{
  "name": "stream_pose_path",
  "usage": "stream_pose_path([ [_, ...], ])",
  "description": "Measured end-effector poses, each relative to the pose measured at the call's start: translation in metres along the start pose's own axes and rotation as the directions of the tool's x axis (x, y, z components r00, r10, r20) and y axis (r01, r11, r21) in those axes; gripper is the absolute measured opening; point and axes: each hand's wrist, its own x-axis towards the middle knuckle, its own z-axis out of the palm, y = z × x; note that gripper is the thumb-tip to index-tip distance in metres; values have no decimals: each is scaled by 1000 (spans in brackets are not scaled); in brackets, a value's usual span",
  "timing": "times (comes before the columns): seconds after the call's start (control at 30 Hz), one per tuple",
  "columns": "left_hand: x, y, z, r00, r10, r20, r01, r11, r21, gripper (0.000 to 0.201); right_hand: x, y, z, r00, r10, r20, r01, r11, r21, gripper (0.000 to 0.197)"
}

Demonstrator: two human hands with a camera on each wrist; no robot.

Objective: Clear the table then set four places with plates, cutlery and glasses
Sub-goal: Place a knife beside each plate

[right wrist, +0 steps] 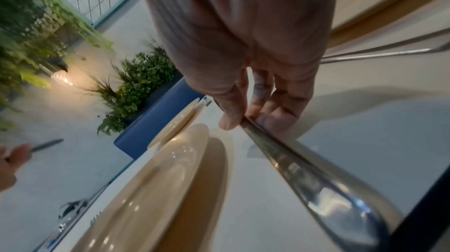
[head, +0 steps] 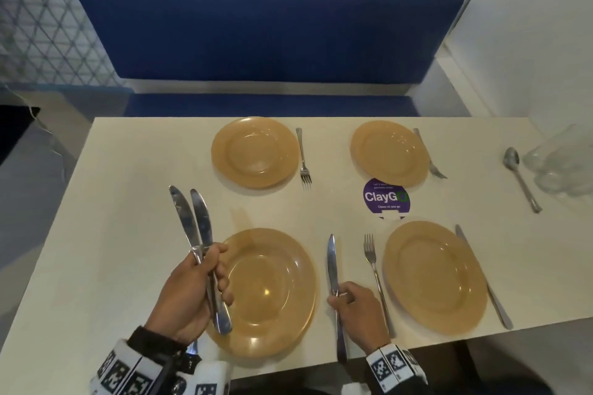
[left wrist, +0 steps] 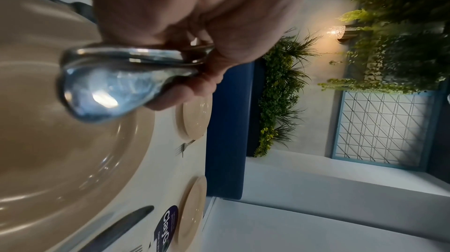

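The left hand [head: 192, 295], nearest of all and left of the near plate [head: 266, 292], is wrapped round the handles of two spare knives [head: 192, 221], blades pointing up and away. Right of that plate the right hand [head: 356, 308] pinches a third knife [head: 332, 269] by its handle, thumb on top, blade lying flat on the table [head: 128, 202] just beside the plate's rim. Further right of it sit a fork [head: 373, 269], a second near plate [head: 434, 276] and its own knife [head: 481, 272]. Beyond the near plate stand two far plates [head: 255, 152], each with only a fork [head: 303, 155]. Far to the right lie a spoon [head: 519, 176] and some glasses [head: 561, 160], blurred. Cutlery is being laid, I'd say; this knife looks about placed. Next the hand must let go, then the two spare knives go to the far plates, and the glasses wait
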Motion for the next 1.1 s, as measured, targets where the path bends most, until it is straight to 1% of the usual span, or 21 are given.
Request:
stream_pose_path([
  [0.1,-2,-2,3,1000,-6,6,6,1000,4,20,9,3,6,999,-35,5,35,999,-17,6],
  [0.17,-4,-4,4,1000,-12,11,12,1000,8,21,15,3,7,999,-40,-21,40,999,-7,5],
  [0.27,-6,-6,4,1000,-16,14,16,1000,-1,21,20,5,8,997,-9,-75,12,999,38,17],
  [0.33,-6,-6,3,1000,-16,15,16,1000,0,21,20,10,13,998,0,-66,1,1000,22,28],
  [0.43,-5,-4,0,1000,-16,10,16,1000,3,21,15,20,24,997,-62,-46,56,990,-128,43],
  [0.47,-5,-3,0,1000,-17,9,17,1000,4,21,14,23,26,994,-91,-52,82,984,-158,45],
  [0.6,-4,-1,1,1000,-23,13,23,1000,17,21,15,23,32,988,-135,-69,123,980,-155,43],
  [0.63,-3,-2,3,999,-37,19,36,999,33,21,14,26,33,990,-123,-76,111,983,-145,42],
  [0.77,-1,-1,3,999,-29,26,28,999,31,22,20,17,36,987,-133,-84,125,987,-100,41],
  [0.93,-1,-2,4,999,-20,28,19,999,35,22,21,21,37,986,-140,-93,129,986,-108,44],
  [1.1,-1,-1,2,999,-26,20,25,999,37,22,24,25,38,989,-110,-94,100,989,-106,49],
])
